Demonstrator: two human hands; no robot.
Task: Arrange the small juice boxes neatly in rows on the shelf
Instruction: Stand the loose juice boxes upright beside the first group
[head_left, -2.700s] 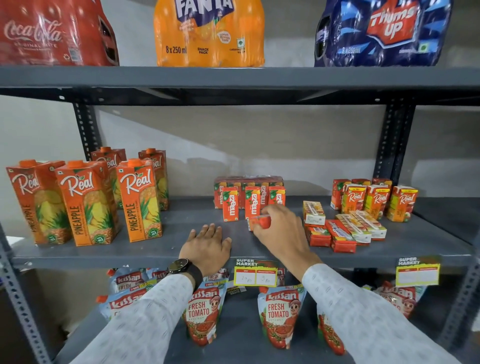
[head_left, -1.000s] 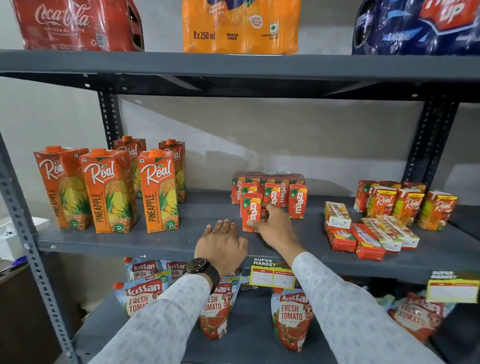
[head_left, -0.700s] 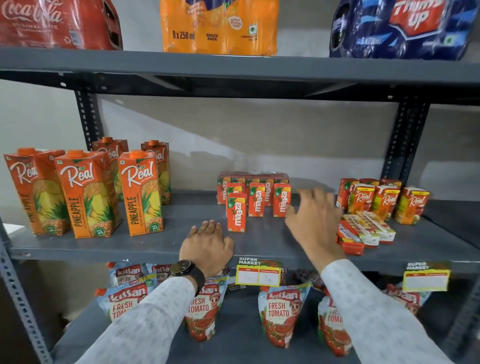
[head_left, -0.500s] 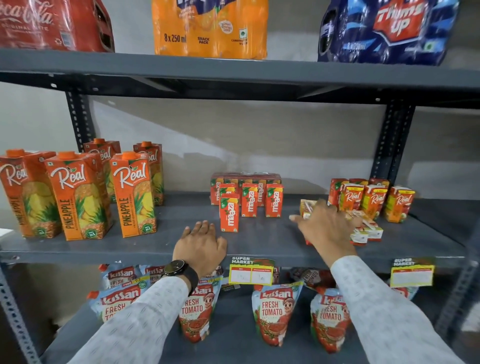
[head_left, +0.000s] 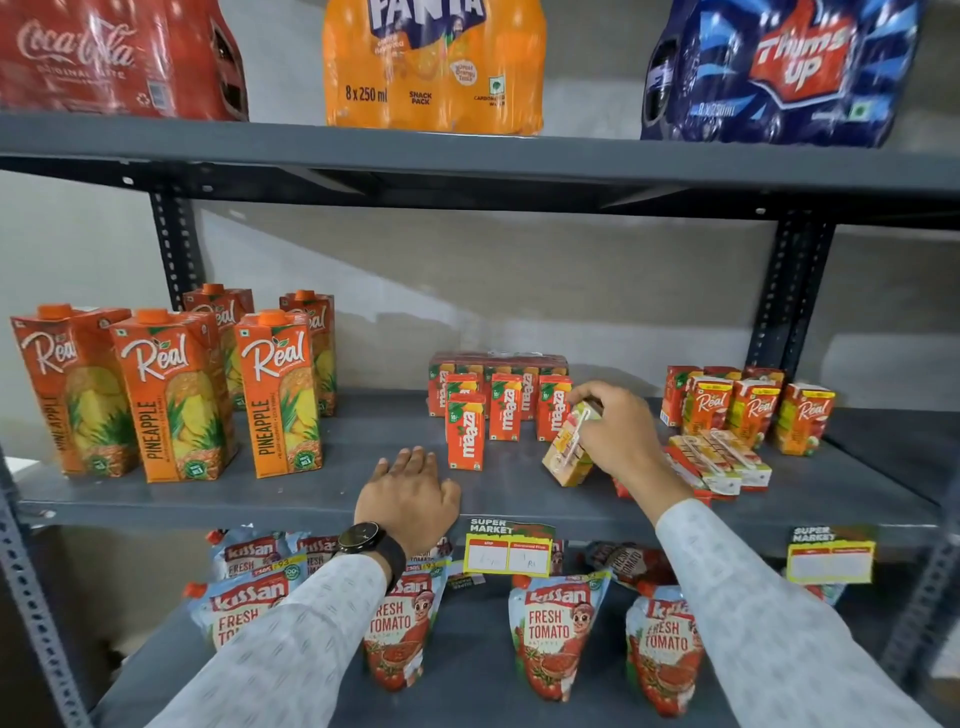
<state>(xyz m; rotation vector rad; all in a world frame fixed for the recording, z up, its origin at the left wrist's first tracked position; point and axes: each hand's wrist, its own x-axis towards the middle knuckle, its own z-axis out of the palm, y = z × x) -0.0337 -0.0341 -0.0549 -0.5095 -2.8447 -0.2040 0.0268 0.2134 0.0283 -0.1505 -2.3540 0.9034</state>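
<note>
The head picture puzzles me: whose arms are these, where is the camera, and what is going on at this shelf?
No machine here: these are a person's own two arms, filmed by a camera worn on the head, looking forward and down. The left hand lies flat on the grey middle shelf. The right hand holds a small juice box, tilted, in its grip. Beside it stand small red mango boxes in rows; more small boxes lie flat in a pile to the right. Tall pineapple cartons stand on the left, soda packs above, tomato pouches below.
</note>
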